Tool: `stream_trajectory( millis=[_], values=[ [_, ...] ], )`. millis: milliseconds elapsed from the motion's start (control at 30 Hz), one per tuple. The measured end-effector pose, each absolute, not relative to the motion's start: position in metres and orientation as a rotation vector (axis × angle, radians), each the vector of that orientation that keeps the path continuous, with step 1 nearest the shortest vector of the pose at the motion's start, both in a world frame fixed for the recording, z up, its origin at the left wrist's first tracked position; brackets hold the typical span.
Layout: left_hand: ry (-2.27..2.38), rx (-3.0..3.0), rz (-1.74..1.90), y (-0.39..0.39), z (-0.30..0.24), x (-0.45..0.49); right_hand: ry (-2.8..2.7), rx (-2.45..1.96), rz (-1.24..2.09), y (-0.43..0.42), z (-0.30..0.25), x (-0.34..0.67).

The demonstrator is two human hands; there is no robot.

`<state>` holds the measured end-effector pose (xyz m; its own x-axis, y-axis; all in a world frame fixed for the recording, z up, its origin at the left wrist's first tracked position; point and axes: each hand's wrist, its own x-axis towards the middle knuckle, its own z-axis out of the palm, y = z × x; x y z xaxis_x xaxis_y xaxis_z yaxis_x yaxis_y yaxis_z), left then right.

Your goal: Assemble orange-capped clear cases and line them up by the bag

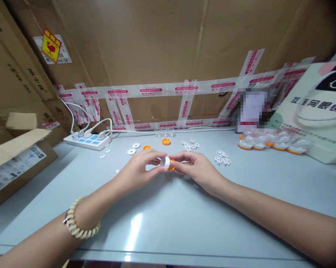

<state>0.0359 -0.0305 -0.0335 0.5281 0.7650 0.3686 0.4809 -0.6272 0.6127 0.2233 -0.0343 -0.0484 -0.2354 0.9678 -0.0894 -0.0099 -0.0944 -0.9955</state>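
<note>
Both hands meet above the middle of the grey table (162,216). My left hand (141,163) pinches a small white round disc (165,162) with its fingertips. My right hand (194,165) pinches a small orange cap (171,165) pressed against that disc. The two parts touch between my fingertips. A pale beaded bracelet (80,225) sits on my left wrist.
Loose orange caps (165,141) and white discs (133,148) lie beyond my hands, with piles of small white pieces (223,158). A row of finished orange-based clear pieces (268,143) stands at the right. A white power strip (87,140) and an open carton (14,156) are at the left. Cardboard walls rise behind.
</note>
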Motion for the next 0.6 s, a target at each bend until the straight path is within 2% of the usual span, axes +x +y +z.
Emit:
stream_trajectory(
  millis=[300, 600],
  values=[
    [1.074, 2.622, 0.862, -0.0361, -0.0351, 0.0419, -1.024, -0.978, 1.739, -0.0361, -0.0544, 0.2185],
    [1.057, 2.625, 0.844, -0.0347, -0.0395, 0.0415, -0.879, -1.016, 1.788, -0.0401, -0.0475, 0.2176]
  ],
)
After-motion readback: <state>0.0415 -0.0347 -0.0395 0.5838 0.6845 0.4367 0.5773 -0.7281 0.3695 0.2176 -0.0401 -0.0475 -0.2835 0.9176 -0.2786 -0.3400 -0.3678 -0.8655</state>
